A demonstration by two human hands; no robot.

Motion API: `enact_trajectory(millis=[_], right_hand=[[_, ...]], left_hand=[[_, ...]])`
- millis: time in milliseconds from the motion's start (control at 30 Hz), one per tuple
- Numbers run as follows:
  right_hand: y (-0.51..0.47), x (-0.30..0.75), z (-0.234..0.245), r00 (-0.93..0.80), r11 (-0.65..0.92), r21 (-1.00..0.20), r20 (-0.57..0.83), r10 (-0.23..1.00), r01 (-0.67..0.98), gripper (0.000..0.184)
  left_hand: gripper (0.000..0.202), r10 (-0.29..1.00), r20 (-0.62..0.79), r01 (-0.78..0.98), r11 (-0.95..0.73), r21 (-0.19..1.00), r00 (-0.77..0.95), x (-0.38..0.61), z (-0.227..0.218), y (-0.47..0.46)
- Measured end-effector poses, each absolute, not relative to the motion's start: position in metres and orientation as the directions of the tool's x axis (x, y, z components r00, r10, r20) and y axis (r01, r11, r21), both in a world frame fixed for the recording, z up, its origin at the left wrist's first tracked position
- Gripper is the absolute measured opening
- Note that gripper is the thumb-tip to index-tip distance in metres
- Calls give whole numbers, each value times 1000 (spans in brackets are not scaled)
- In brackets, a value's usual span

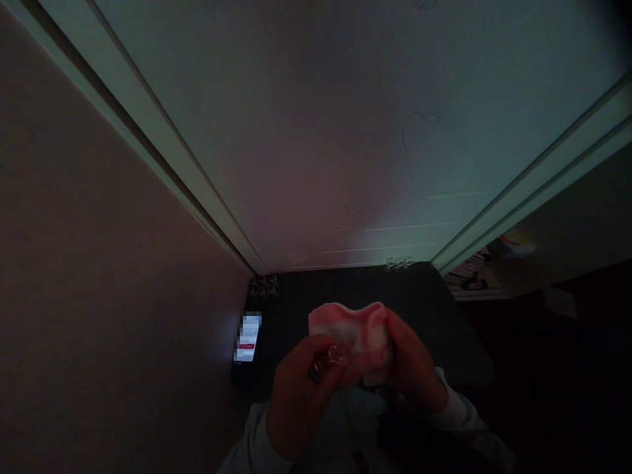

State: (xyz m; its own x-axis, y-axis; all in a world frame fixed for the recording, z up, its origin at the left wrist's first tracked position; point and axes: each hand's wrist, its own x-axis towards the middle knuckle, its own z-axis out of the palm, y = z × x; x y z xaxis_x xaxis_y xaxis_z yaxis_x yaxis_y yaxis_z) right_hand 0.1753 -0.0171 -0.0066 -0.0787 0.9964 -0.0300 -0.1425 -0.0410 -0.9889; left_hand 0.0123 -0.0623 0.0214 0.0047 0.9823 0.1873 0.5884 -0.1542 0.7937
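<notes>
My left hand (301,388) is closed around a small clear, shiny object (334,355), perhaps glass; its exact kind is too dark to make out. A pink and white cloth (368,332) is bunched in my right hand (415,362), its upper edge folded over. The cloth meets the clear object between the two hands, just above the near part of a dark tabletop (434,322). Most of my right fingers are hidden behind the cloth.
A lit phone (248,337) lies at the table's left side. Small clear, round-looking pieces stand in a cluster (264,285) at the back left and another group (399,263) at the back right. Behind rises a pale panel (296,164); a brown wall (108,283) is on the left.
</notes>
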Motion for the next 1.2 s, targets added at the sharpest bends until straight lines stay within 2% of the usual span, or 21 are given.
enact_trajectory(millis=[100,200,333,433,633,800,933,1033,1200], right_hand=[[-20,175,-8,-147,-106,-980,-81,986,-170,39],[-21,174,-6,-313,-169,-971,-109,943,-171,35],[-18,177,-5,-488,-149,-983,-81,869,-103,32],[-15,183,-7,-534,-157,-987,-110,838,-43,28],[-17,190,-7,-586,-244,-970,-211,783,23,25],[-20,184,-8,-572,-201,-979,-189,798,43,27],[-21,181,-9,-512,-136,-989,-148,846,61,27],[-21,181,-11,-447,-103,-993,-116,887,55,23],[-22,183,-12,-455,-36,-997,-66,888,75,15]], left_hand=[[17,978,209,575,-170,800,-2,13,23,-62],[17,975,221,554,-199,809,27,13,24,-61],[28,963,244,524,-269,808,118,13,22,-61],[33,955,240,486,-296,822,176,11,20,-61],[22,945,165,461,-284,841,281,9,18,-63],[21,965,95,474,-205,856,246,10,21,-64],[31,997,44,410,-64,910,59,9,22,-64],[30,997,-56,360,72,930,-54,6,21,-64],[28,979,-204,272,204,940,-31,0,18,-62]])
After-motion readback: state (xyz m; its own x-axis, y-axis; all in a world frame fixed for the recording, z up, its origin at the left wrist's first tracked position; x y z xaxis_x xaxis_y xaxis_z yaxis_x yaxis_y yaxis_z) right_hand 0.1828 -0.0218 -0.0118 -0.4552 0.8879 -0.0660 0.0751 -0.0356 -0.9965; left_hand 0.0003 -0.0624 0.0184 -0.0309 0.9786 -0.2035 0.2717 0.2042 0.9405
